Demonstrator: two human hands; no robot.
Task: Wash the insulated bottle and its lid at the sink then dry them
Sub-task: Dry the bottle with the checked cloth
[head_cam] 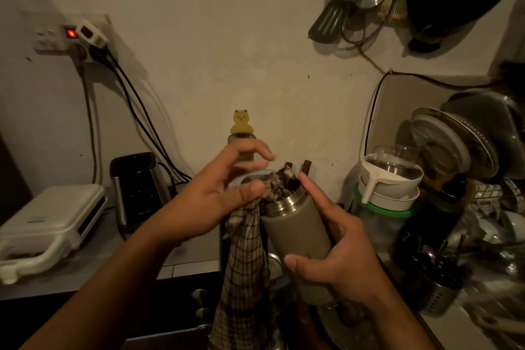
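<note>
Dim warm light falls on a bare off-white wall [216, 37] carrying a socket plate [71, 34] with dark cables, above a pale tabletop [93, 261].

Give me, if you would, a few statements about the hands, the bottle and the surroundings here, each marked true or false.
1. The right hand grips the insulated bottle around its body. True.
2. The bottle's lid is screwed on. False: its mouth is open, with a checked cloth stuffed into it.
3. The left hand holds the cloth at the bottle's mouth. True.
4. The bottle stands upright on the counter. False: it is held tilted in the air.
5. A switch on the wall socket at the left glows red. True.
</note>
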